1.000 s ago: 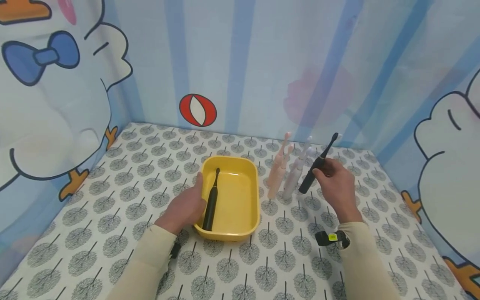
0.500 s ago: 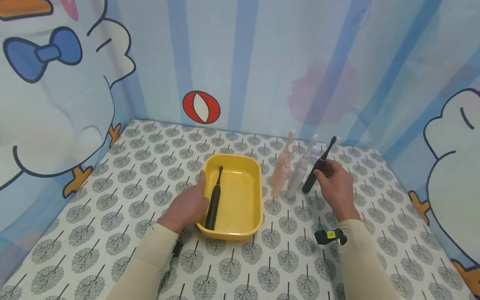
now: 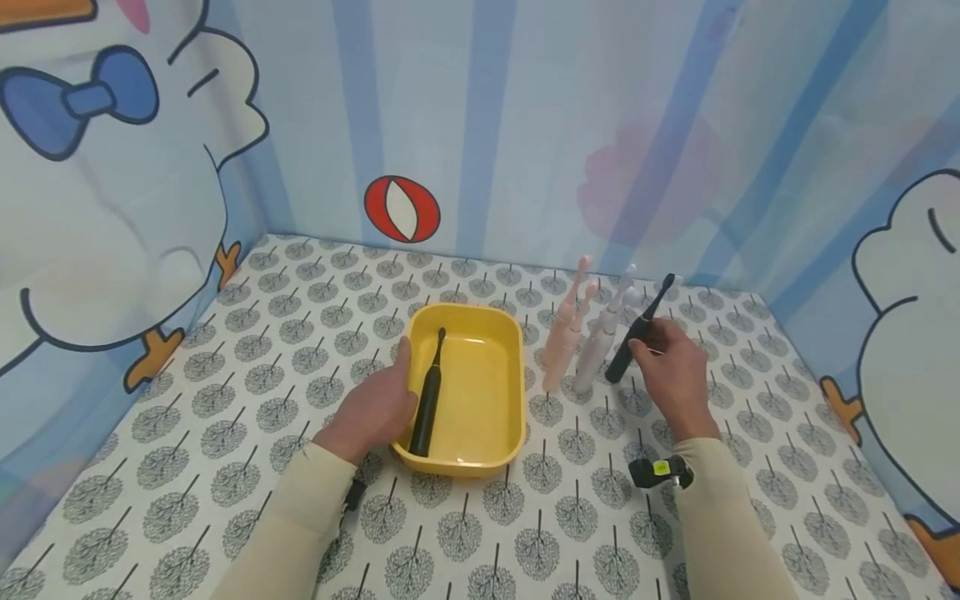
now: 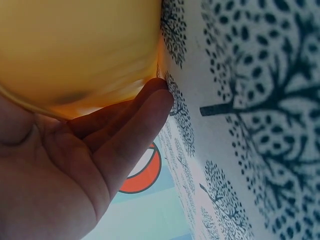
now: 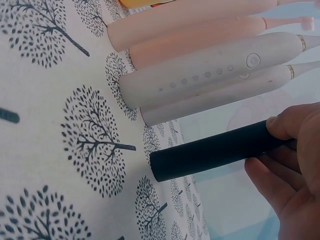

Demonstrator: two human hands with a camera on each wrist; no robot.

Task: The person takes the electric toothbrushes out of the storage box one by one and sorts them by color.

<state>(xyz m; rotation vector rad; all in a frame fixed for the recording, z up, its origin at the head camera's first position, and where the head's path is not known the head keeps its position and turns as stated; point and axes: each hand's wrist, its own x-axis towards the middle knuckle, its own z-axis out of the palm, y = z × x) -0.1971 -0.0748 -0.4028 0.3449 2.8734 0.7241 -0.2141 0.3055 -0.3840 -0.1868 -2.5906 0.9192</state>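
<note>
My left hand (image 3: 375, 408) grips the left side of a yellow plastic tray (image 3: 480, 472), thumb at the rim and fingers along the outer wall. Inside the tray, against that side, lies a black electric toothbrush (image 3: 427, 408). My right hand (image 3: 675, 367) pinches a second black electric toothbrush (image 5: 210, 152) between thumb and fingers, brush head up and base right at the tablecloth. Just left of it stand two white electric toothbrushes (image 5: 185, 82), and beyond those two pink electric toothbrushes (image 5: 195, 25), all upright.
A white cloth printed with grey trees (image 3: 300, 467) covers the table. Striped blue-and-white curtains (image 3: 420, 100) with cartoon ducks rise along the back and both sides. A camera (image 3: 660, 471) is strapped to my right wrist.
The black toothbrush in my right hand has come down slightly, moved a little nearer the white ones and become more upright. My left hand stays on the tray. The head view has shifted slightly.
</note>
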